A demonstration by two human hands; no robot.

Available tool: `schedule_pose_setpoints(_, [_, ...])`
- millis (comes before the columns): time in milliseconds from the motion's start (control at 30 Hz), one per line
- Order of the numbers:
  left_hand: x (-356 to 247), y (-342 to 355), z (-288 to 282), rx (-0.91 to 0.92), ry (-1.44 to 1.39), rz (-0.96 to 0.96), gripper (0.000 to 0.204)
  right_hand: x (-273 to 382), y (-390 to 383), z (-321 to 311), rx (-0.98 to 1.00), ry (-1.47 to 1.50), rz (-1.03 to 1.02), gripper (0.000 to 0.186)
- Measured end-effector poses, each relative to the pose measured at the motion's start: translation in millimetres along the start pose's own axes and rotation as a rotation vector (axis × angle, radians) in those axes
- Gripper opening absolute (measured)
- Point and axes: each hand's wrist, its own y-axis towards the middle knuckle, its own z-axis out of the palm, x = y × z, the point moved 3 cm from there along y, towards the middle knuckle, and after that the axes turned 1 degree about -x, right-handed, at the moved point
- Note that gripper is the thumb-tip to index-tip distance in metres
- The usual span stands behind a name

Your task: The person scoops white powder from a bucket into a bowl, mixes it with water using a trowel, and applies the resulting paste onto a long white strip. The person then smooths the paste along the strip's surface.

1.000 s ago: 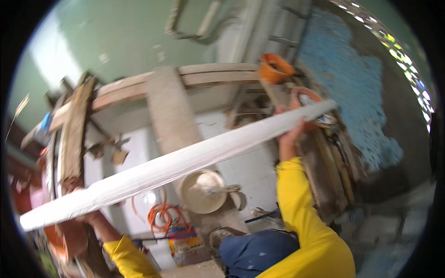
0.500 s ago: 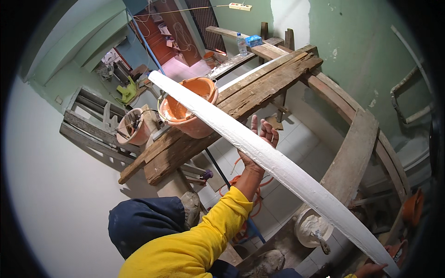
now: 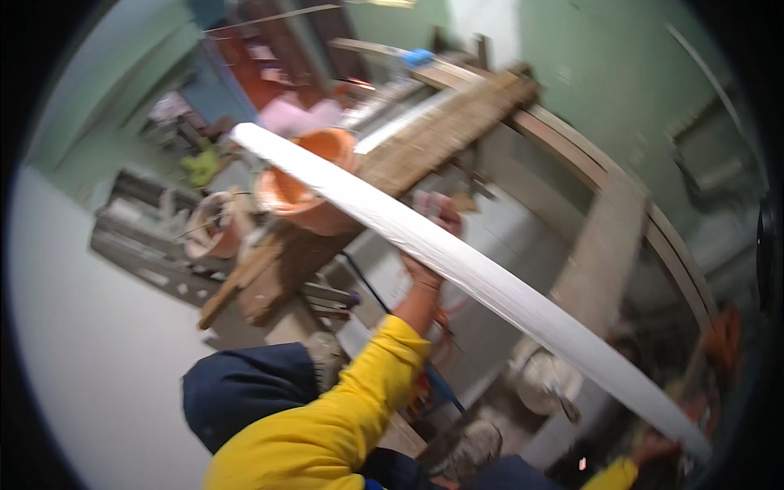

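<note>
A long white moulding strip [image 3: 457, 265] slants across the view from upper left to lower right and curves in the fisheye picture. My left hand [image 3: 433, 237] reaches up under its middle; the wrist passes beneath and blurred fingers come up past the far edge. The palm is hidden by the strip. At the lower right end, my right hand [image 3: 655, 449] grips the strip, its fingers partly hidden and smeared. Behind the upper end, an orange bucket [image 3: 327, 219] stands on rough wooden planks [image 3: 445, 139].
A pail of white paste [image 3: 539, 388] with a tool in it stands below the strip, near my feet. A second bucket [image 3: 211, 229] stands at the left by grey wooden frames [image 3: 139, 245]. A wide board [image 3: 608, 237] and bent timbers lie at the right, before a green wall [image 3: 596, 90].
The strip and my left hand have shifted slightly left in the picture. The whole view has moved and blurred. More of my right sleeve shows at the lower right.
</note>
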Motion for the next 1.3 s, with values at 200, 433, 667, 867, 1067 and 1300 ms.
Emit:
schedule_pose_setpoints(200, [-49.1, -25.9, -21.8, -0.018, 0.306, -0.033, 0.056, -24.4, 18.3, 37.4, 0.008, 0.257, 0.121, 0.091])
schedule_pose_setpoints(433, [-26.3, -28.2, -32.4, -0.044, 0.380, -0.183, 0.063, -11.4, -25.0, 72.4, 0.033, 0.382, 0.201, 0.083])
schedule_pose_setpoints(667, [-58.9, -52.7, -86.3, -0.202, 0.186, -0.131, 0.058, -11.3, -25.9, 97.0, -0.230, 0.243, 0.134, 0.094])
schedule_pose_setpoints(867, [-12.4, -58.9, -56.0, -0.250, 0.471, -0.107, 0.059, -12.3, -31.9, 80.7, -0.563, 0.157, 0.148, 0.097])
schedule_pose_setpoints(1067, [3.4, -54.7, -37.2, -0.193, 0.439, -0.151, 0.062, 6.8, 7.1, -2.4, -0.800, 0.101, 0.158, 0.072])
schedule_pose_setpoints(1300, [22.3, -49.4, -0.7, -0.271, 0.661, -0.027, 0.069, 46.3, 58.9, -44.9, -0.804, 0.065, 0.107, 0.070])
